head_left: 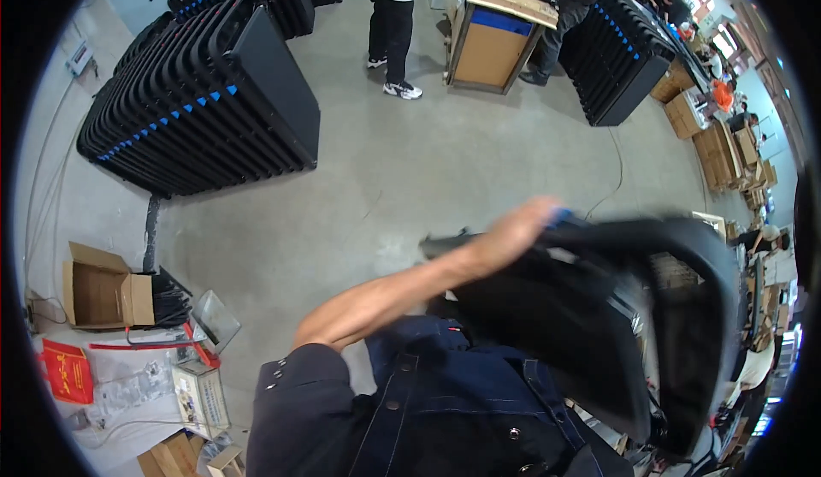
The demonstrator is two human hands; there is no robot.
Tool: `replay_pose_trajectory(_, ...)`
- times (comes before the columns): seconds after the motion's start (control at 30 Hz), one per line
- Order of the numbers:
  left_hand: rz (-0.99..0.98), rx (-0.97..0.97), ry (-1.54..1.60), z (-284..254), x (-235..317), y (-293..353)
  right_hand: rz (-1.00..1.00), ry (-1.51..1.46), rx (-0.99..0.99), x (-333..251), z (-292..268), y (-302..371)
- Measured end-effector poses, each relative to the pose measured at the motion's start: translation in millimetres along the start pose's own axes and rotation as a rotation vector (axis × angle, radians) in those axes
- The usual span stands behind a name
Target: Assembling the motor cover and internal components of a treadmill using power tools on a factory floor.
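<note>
A large black panel with a curved tubular frame (723, 293) is tilted up against my right side, blurred by motion. My left arm reaches across my body to it. My left hand (526, 220) is closed over the panel's upper edge, next to a small blue piece (560, 216), though its fingers are smeared. My right hand does not show; the panel covers that side.
Stacks of similar black panels with blue tabs stand at left (205, 100) and far right (611, 58). Two people work at a wooden bench (492, 45) ahead. An open cardboard box (98, 297), a red bag (67, 373) and a printed box (201, 396) lie at left.
</note>
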State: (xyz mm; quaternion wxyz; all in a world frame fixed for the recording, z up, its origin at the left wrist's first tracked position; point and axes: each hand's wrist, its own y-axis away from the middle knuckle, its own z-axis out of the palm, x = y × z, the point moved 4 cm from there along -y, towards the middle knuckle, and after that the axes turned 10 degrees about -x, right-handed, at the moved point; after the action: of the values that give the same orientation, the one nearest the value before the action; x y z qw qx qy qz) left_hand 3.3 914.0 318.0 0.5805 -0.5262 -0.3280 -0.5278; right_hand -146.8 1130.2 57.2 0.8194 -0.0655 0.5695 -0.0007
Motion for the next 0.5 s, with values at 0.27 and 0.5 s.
replay_pose_trajectory(0.27, -0.198, 0.656, 0.464, -270, -156, 115, 0.035, 0.002, -0.230, -66, -181, -280)
replay_pose_trajectory(0.5, 0.096, 0.900, 0.325, -420, -17, 113, 0.121, 0.010, -0.382, -69, -255, -551)
